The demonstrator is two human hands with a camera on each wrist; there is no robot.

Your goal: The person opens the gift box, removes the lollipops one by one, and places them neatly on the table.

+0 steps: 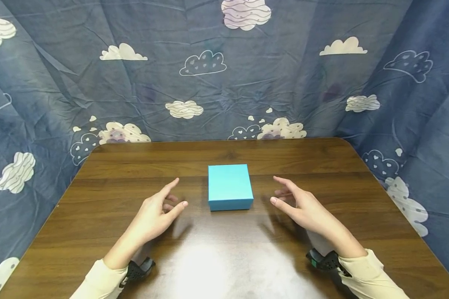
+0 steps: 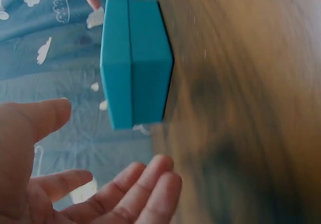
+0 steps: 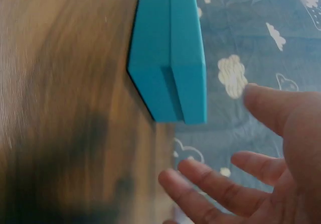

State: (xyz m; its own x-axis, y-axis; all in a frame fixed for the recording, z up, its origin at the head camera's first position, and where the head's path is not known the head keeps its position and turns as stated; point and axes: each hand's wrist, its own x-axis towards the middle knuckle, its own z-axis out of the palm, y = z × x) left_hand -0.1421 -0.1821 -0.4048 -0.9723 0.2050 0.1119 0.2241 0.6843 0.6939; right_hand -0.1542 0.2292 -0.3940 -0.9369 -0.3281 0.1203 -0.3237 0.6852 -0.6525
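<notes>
A square turquoise box (image 1: 230, 182) with a lid sits on the wooden table, between the two hands. Both wrist views show the seam where the lid (image 3: 188, 58) meets the lower part (image 2: 150, 63); the lid is on. To the box's left, my left hand (image 1: 158, 214) hovers with fingers spread and nothing in them, apart from the box. On the other side my right hand (image 1: 303, 205) is held much the same way, thumb and fingers parted, also apart from the box. Neither palm holds anything in the wrist views.
The brown wooden table (image 1: 134, 166) has rounded far corners, and glare lies on its near middle. A blue curtain (image 1: 153, 83) with cloud prints hangs behind it and along both sides. Each wrist wears a dark strap device (image 1: 323, 261) below a cream sleeve (image 1: 370, 274).
</notes>
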